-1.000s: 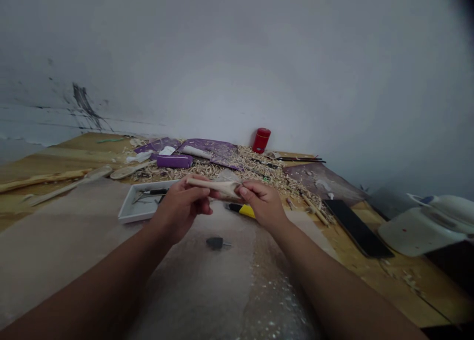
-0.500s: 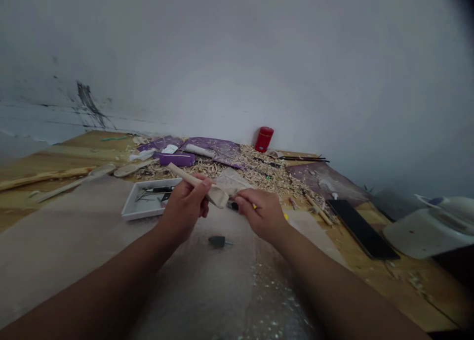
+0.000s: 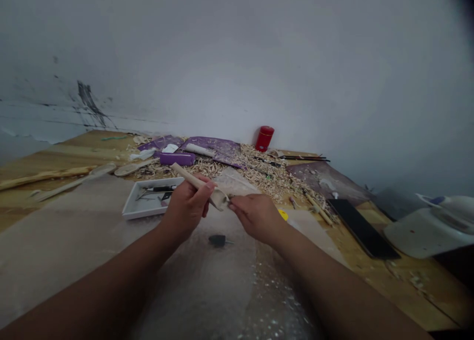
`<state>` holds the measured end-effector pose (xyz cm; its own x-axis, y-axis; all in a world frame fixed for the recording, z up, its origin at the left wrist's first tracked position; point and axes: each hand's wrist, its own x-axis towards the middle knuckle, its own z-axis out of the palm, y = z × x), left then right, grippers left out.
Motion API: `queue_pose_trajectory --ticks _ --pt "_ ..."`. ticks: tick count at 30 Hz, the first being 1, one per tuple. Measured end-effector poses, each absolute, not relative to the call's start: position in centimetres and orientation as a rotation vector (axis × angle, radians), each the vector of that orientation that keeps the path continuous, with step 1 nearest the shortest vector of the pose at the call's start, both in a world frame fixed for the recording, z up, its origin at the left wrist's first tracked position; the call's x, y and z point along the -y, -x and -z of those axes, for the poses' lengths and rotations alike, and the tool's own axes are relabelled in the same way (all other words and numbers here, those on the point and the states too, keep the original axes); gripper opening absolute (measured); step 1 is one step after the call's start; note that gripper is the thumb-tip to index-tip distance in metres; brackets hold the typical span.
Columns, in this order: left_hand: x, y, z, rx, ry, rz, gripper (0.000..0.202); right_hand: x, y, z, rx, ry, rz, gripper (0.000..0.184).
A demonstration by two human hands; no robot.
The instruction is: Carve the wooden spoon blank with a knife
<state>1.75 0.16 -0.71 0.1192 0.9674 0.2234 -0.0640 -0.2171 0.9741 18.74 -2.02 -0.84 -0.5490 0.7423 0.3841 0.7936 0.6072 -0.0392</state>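
My left hand (image 3: 187,199) is closed around a pale wooden spoon (image 3: 218,200), its handle slanting up to the left and its bowl facing my right hand. My right hand (image 3: 257,214) is closed, fingertips at the edge of the spoon's bowl. What it grips is mostly hidden by the fingers; only a small dark bit shows by the bowl. Below both hands a dark cone-shaped grinding bit (image 3: 217,240) with a thin metal shank lies on the translucent sheet (image 3: 192,280). Just beyond my right wrist shows a yellow piece (image 3: 283,214).
A white tray (image 3: 142,214) with small tools sits left of my hands. Behind are wood shavings (image 3: 272,182), a purple roll (image 3: 177,159) and a red canister (image 3: 264,138). Two more wooden spoons (image 3: 129,168) lie left. A black phone (image 3: 363,230) and white container (image 3: 425,231) stand right.
My right hand has turned and come closer to the bowl, so the dark tool end seen before is now mostly covered. The spoon has tipped slightly, showing more of its hollow.
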Motion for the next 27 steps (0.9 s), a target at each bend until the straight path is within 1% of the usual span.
queue_pose_trajectory --ticks 5,19,27 --pt "-0.18 -1.71 0.64 -0.962 -1.387 -1.294 0.015 2.11 -18.64 0.83 2.521 1.159 0.151 0.020" --pt "-0.41 -1.65 0.95 -1.005 -1.418 -1.253 0.016 2.34 -18.34 0.71 2.549 1.278 0.248 0.020" --pt "-0.57 -1.45 1.06 -0.986 -1.443 -1.221 0.015 2.45 -18.26 0.69 2.555 1.265 0.229 0.025"
